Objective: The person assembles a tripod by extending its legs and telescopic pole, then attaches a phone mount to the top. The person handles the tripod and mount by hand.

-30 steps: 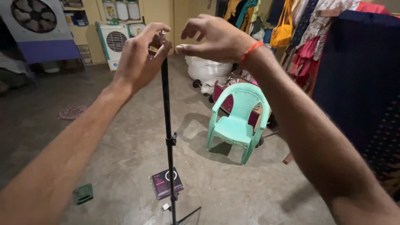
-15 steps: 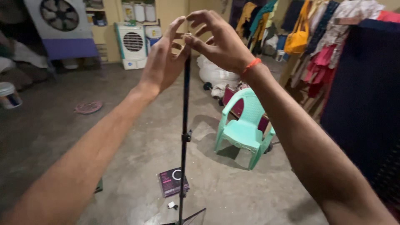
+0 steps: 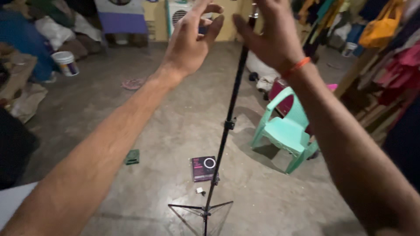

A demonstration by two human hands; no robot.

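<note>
A thin black tripod stand [image 3: 227, 124] rises from spread legs [image 3: 203, 209] on the concrete floor up to its top end near the upper edge of the view. My left hand [image 3: 192, 37] is raised just left of the pole's top, fingers spread, touching nothing. My right hand [image 3: 271, 35], with an orange band at the wrist, is beside the top of the pole, palm toward it and fingers loose. The pole passes between thumb and palm without a firm grip that I can see.
A dark flat box [image 3: 203, 168] and a small white part [image 3: 200, 190] lie by the stand's foot. A mint green plastic chair [image 3: 284, 131] stands to the right, hanging clothes [image 3: 385, 39] beyond it. A dark green object [image 3: 132, 156], a white bucket [image 3: 65, 62] and an air cooler [image 3: 179, 13] lie farther off.
Both hands have come off the small fitting at the pole's top and opened. The view has swung down and left, so the tripod legs now show.
</note>
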